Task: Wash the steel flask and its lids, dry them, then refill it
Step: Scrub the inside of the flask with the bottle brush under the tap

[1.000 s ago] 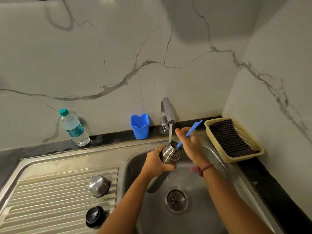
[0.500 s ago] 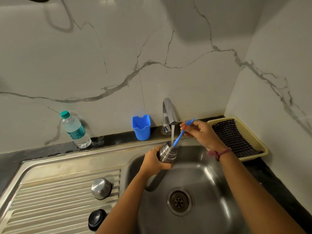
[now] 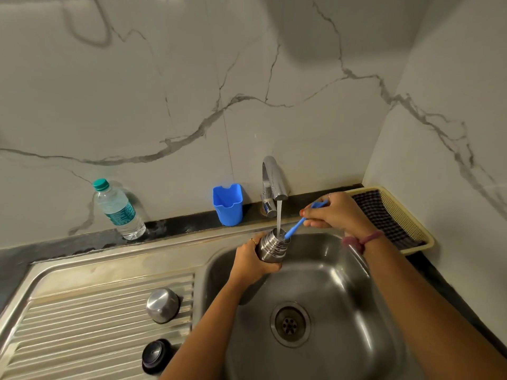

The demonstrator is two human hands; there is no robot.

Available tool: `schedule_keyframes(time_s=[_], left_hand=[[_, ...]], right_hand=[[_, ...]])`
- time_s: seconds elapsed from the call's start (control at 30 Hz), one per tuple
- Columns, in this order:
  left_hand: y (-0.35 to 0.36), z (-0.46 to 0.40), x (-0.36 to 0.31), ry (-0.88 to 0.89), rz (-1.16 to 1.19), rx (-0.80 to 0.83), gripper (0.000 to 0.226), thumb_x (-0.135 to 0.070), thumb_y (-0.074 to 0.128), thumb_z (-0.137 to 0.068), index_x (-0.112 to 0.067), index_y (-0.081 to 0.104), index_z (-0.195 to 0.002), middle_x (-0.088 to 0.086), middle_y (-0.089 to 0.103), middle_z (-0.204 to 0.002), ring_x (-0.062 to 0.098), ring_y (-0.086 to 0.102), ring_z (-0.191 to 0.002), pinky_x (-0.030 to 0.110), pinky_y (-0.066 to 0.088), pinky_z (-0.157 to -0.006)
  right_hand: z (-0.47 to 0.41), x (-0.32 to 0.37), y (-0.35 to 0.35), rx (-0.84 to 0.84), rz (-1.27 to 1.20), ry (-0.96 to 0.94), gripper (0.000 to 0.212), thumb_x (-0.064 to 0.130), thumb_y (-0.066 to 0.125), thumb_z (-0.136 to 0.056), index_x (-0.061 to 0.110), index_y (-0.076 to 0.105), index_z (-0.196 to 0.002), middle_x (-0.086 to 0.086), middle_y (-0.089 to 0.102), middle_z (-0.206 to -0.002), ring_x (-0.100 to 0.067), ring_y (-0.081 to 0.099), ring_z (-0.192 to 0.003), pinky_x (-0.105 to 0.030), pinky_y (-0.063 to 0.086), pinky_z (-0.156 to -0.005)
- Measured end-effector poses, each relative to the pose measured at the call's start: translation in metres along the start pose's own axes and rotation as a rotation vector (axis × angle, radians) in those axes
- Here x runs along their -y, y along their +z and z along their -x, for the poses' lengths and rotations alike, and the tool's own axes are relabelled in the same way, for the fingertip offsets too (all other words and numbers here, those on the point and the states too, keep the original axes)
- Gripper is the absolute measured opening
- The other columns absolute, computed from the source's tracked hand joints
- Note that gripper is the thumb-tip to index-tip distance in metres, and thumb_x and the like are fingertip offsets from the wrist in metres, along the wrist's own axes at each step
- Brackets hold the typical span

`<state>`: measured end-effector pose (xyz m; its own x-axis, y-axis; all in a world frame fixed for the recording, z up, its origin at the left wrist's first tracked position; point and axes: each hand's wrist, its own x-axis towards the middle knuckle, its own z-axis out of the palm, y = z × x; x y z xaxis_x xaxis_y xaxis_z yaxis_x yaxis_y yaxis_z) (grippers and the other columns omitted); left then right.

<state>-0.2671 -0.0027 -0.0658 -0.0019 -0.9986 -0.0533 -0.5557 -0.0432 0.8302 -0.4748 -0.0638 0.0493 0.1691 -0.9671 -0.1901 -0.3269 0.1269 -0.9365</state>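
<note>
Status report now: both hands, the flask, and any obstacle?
Left hand grips steel flask under running tap. Right hand holds blue brush, tip in flask mouth. Both lids wait on drainboard. Nothing in the way.

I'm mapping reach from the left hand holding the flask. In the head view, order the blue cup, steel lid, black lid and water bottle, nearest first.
From the left hand:
1. Blue cup, behind it on the ledge.
2. Steel lid, on the drainboard.
3. Black lid, drainboard's near edge.
4. Water bottle, far left ledge.

Bare forearms, pink band on right wrist (image 3: pixel 365 239), ring on each of the hands
</note>
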Motion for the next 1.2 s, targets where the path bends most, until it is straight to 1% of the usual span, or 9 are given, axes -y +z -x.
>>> schedule_keyframes(time_s=[0.13,0.23,0.33,0.53,0.73,0.9,1.0,1.1,1.2], left_hand=[[0.0,0.0,-0.002,0.01,-0.006,0.009,0.075,-0.016,0.088,-0.068,-0.02,0.05,-0.132,-0.013,0.058,-0.111,-0.006,0.055,-0.091,-0.001,0.043,-0.075],[0.0,0.0,-0.005,0.025,-0.024,0.023,0.077,-0.016,0.088,-0.068,-0.019,0.05,-0.134,-0.008,0.061,-0.117,-0.005,0.055,-0.092,-0.001,0.042,-0.076],[0.001,-0.001,-0.005,0.024,-0.035,0.023,0.075,-0.015,0.088,-0.069,-0.017,0.05,-0.134,-0.009,0.06,-0.115,-0.006,0.054,-0.09,-0.003,0.041,-0.076],[0.003,-0.002,-0.007,-0.008,-0.022,0.006,0.074,-0.015,0.088,-0.068,-0.019,0.051,-0.133,-0.011,0.058,-0.112,-0.001,0.054,-0.093,0.001,0.042,-0.072],[0.006,-0.004,-0.007,-0.037,-0.001,-0.01,0.077,-0.016,0.089,-0.067,-0.019,0.05,-0.134,-0.012,0.057,-0.113,0.001,0.054,-0.098,0.001,0.041,-0.07],[0.006,-0.003,-0.006,-0.037,0.017,-0.014,0.079,-0.016,0.089,-0.067,-0.02,0.05,-0.135,-0.012,0.057,-0.115,0.004,0.055,-0.102,0.003,0.042,-0.071],[0.006,-0.002,-0.006,-0.041,0.035,-0.013,0.077,-0.014,0.088,-0.067,-0.023,0.05,-0.133,-0.015,0.057,-0.112,0.0,0.056,-0.097,0.003,0.042,-0.072],[0.006,0.0,-0.003,-0.024,0.024,0.001,0.074,-0.014,0.088,-0.067,-0.027,0.05,-0.129,-0.017,0.057,-0.109,-0.01,0.054,-0.092,-0.001,0.041,-0.074],[0.005,0.0,-0.002,-0.013,0.013,0.014,0.075,-0.014,0.088,-0.068,-0.024,0.05,-0.132,-0.016,0.058,-0.112,-0.011,0.053,-0.093,-0.004,0.039,-0.076]], right_hand=[[0.001,0.011,-0.019,0.2,0.202,-0.165,0.018,0.012,0.073,-0.079,0.005,0.07,-0.096,-0.008,0.074,-0.083,-0.017,0.073,-0.078,-0.021,0.058,-0.07],[-0.002,0.011,-0.031,0.273,0.295,-0.249,0.017,0.011,0.072,-0.08,0.008,0.072,-0.097,-0.004,0.074,-0.085,-0.015,0.072,-0.082,-0.021,0.057,-0.073],[-0.006,0.009,-0.035,0.247,0.402,-0.312,0.016,0.014,0.075,-0.078,0.014,0.074,-0.094,0.003,0.072,-0.084,-0.01,0.068,-0.082,-0.019,0.054,-0.074],[-0.009,0.008,-0.023,0.134,0.426,-0.282,0.014,0.021,0.071,-0.082,0.011,0.071,-0.093,-0.003,0.073,-0.078,-0.012,0.071,-0.066,-0.022,0.058,-0.064],[-0.009,0.009,-0.007,-0.038,0.254,-0.127,0.015,0.017,0.075,-0.08,0.004,0.07,-0.087,-0.01,0.072,-0.071,-0.017,0.071,-0.061,-0.019,0.057,-0.058],[-0.011,0.011,-0.007,-0.006,0.157,-0.055,0.017,0.017,0.077,-0.077,0.004,0.069,-0.085,-0.012,0.073,-0.072,-0.016,0.07,-0.063,-0.02,0.057,-0.06],[-0.009,0.011,-0.01,0.098,0.215,-0.17,0.016,0.015,0.074,-0.079,0.007,0.071,-0.091,-0.01,0.073,-0.078,-0.012,0.071,-0.066,-0.015,0.056,-0.06],[-0.009,0.009,-0.019,0.222,0.324,-0.302,0.017,0.015,0.074,-0.079,0.01,0.072,-0.095,-0.003,0.073,-0.08,-0.015,0.071,-0.075,-0.02,0.057,-0.07],[-0.014,0.005,-0.027,0.238,0.446,-0.385,0.017,0.022,0.076,-0.076,0.019,0.075,-0.093,0.004,0.072,-0.085,-0.015,0.067,-0.082,-0.024,0.056,-0.076]])
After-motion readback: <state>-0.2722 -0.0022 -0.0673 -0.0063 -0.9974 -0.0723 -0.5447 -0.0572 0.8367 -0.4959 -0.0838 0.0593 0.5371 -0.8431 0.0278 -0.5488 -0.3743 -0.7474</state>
